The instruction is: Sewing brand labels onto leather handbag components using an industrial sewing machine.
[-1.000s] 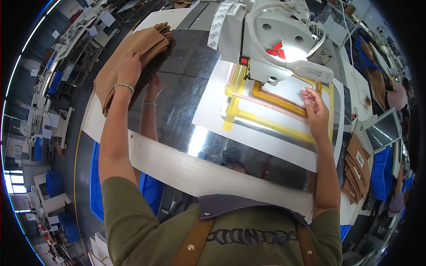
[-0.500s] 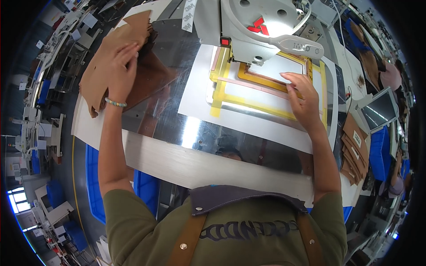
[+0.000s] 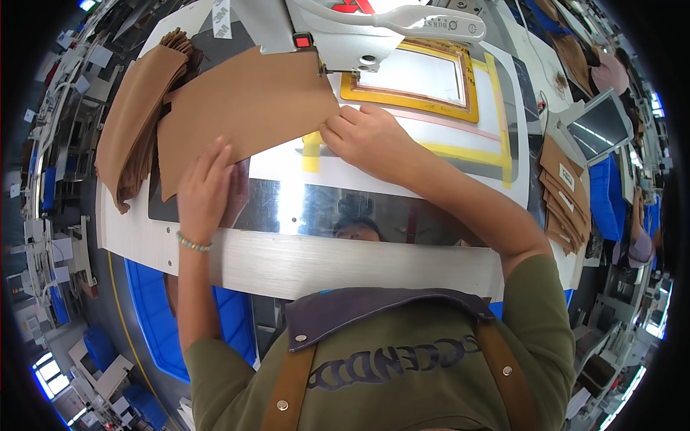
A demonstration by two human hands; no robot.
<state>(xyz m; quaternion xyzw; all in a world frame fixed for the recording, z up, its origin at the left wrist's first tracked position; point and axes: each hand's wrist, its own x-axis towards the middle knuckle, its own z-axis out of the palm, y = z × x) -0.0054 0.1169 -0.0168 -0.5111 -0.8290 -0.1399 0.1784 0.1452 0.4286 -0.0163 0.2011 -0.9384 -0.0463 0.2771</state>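
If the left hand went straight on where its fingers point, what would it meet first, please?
The left hand would probably meet the brown sheet first; it overlaps the near edge in view, though contact is unclear.

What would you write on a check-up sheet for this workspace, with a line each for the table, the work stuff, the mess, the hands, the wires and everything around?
Surface: shiny silver metal plate; pale table edge in front.
Job's things: large flat brown sheet; thick folded stack of brown sheets to its left; yellow rectangular frame to its right.
Clutter: fanned pile of brown labelled pieces, far right.
Left hand: fingers on the large sheet's near edge.
Right hand: seems to pinch its right corner.
Cables: thin white cord, upper right; ends unclear.
Surroundings: white machine head; blue plastic bin below; dark-screened monitor.
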